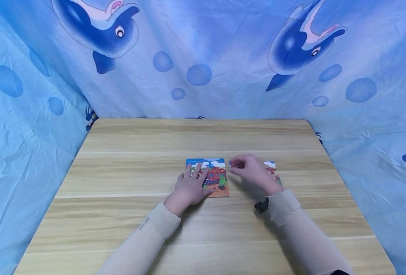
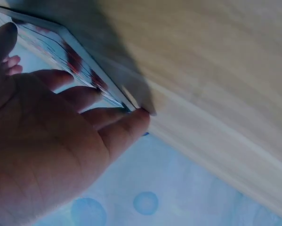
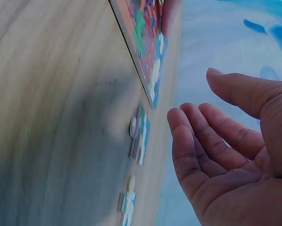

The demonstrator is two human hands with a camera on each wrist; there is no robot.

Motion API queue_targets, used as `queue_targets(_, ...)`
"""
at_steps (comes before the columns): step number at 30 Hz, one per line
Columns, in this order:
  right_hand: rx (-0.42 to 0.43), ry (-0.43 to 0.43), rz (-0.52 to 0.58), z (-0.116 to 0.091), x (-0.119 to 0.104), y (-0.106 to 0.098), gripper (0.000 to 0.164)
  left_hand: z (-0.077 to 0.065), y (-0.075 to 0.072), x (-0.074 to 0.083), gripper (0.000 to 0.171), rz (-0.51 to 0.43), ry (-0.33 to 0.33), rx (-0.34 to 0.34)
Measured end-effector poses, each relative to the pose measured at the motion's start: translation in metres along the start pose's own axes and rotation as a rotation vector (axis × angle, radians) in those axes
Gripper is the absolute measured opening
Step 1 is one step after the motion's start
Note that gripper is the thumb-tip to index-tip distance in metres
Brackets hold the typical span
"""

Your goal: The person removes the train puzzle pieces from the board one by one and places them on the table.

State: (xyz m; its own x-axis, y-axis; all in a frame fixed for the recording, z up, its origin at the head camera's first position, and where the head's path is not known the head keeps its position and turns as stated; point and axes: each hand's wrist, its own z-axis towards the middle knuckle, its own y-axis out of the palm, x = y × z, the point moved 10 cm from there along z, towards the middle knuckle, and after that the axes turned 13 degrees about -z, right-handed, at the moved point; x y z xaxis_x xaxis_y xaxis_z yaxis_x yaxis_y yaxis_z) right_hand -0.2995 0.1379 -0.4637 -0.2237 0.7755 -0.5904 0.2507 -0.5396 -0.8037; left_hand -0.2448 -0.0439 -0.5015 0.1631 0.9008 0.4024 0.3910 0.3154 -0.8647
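A square jigsaw puzzle (image 1: 217, 176) lies on the table, printed with a red building, white clouds, blue sky and a green plant. My left hand (image 1: 190, 188) rests over its left side with the fingers spread, covering part of the picture. In the left wrist view, fingertips (image 2: 140, 117) reach the edge of the puzzle (image 2: 86, 61). Just right of the puzzle, my right hand (image 1: 252, 172) is raised over the table. Its fingers are loosely bent, thumb apart from them, and nothing is between them. Loose puzzle pieces (image 3: 140, 136) lie beneath it, partly hidden in the head view.
More loose pieces (image 1: 270, 167) with clouds and red parts show beyond the right hand. The wooden table (image 1: 137, 145) has a blue curtain (image 1: 223, 49) with dolphins hanging behind it and at both sides. A black strap (image 1: 262, 206) is at the right wrist.
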Motion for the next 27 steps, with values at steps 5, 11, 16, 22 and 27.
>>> queue_targets(5, -0.03, -0.037, 0.041, 0.004, -0.009, 0.01, 0.032, 0.002, -0.003, -0.011, 0.085, 0.006, -0.006, 0.002)
queue_targets(11, -0.06, -0.061, -0.019, 0.011, -0.021, 0.027, 0.034, 0.003, -0.004, -0.024, 0.086, 0.021, -0.053, -0.007)
queue_targets(16, -0.119, -0.095, -0.106, 0.017, -0.036, 0.044, 0.029, 0.0, -0.005, -0.024, 0.085, 0.027, -0.054, -0.01)
queue_targets(22, -0.18, -0.087, -0.179, 0.021, -0.046, 0.06, 0.029, 0.0, -0.006, -0.024, 0.083, 0.033, -0.056, 0.007)
queue_targets(27, -0.17, -0.068, -0.228, 0.023, -0.049, 0.066, 0.027, 0.0, -0.005, -0.025, 0.083, 0.027, -0.063, 0.007)
